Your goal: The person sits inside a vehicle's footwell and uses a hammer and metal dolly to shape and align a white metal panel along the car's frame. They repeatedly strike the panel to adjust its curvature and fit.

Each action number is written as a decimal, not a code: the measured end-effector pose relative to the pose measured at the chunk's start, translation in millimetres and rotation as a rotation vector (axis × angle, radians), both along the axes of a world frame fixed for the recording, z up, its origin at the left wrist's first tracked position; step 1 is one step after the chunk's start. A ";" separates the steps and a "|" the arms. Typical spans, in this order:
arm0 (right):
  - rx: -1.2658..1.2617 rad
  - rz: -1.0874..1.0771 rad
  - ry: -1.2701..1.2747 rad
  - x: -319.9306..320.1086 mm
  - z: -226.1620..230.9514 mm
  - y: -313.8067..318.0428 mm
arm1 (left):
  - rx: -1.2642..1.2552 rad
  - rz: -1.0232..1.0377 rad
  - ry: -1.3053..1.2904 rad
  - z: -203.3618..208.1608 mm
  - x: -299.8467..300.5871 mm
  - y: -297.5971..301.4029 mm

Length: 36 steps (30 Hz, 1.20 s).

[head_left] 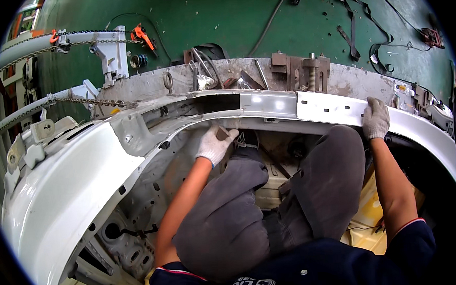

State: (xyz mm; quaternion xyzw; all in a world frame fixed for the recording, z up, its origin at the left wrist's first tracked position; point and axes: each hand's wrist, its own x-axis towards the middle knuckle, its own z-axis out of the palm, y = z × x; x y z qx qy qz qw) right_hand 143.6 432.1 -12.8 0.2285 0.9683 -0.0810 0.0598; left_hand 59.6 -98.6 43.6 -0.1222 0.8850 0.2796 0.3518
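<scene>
Watching remotely: left hand pinches a small brown piece on the near side of the white rail; right hand rests on that rail, farther right, grip I can't tell.

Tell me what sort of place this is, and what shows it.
Probably a vehicle body repair shop: there is a partly stripped white vehicle body, with chains along pale metal arms and a brown clamp-like fixture with a threaded bolt beside it.

Legs obstruct the space between the hands, save a central gap.
</scene>
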 end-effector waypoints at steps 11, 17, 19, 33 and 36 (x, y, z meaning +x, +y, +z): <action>-0.020 0.019 -0.045 -1.2 -1.9 1.8 | 0.006 0.007 -0.022 -48.9 -12.8 3.5; -0.011 0.045 -0.044 2.0 -8.5 6.3 | -0.021 0.065 -0.047 -72.8 1.9 -12.8; -0.012 0.060 -0.032 0.3 -9.3 5.5 | -0.123 0.020 -0.105 -35.7 -18.7 11.4; -0.046 0.070 -0.002 8.2 -10.0 8.0 | -0.187 0.057 -0.071 -43.2 -11.6 11.3; -0.050 0.074 0.016 6.1 -10.3 7.3 | -0.127 0.075 -0.032 -53.4 -4.5 -0.8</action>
